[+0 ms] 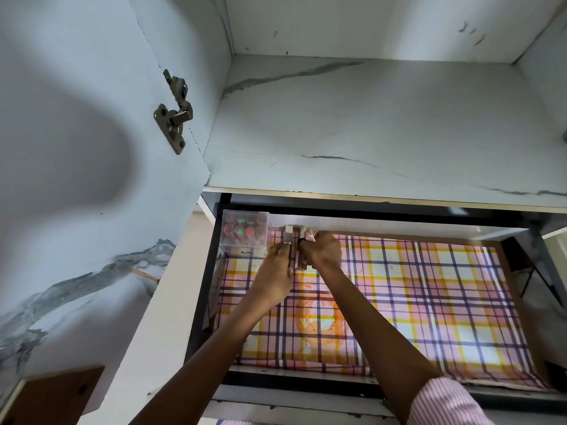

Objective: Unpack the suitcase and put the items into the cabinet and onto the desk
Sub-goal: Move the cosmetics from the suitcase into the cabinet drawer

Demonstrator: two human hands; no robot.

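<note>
Head view showed a clear box (244, 230) of small jars at the far left of the plaid-lined shelf (429, 286). Just right of it, left hand (274, 273) and right hand (322, 251) together pinched small upright boxes (296, 246), long axis pointing away.

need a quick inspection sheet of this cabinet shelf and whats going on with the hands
surface: plaid liner covers the lower shelf; upper shelf bare
job's things: clear box of small round-topped items at back left corner; narrow boxes held beside it
clutter: nothing seen
hands: left hand and right hand both grip the narrow boxes
cables: nothing seen
surroundings: open door with hinge at left
</note>
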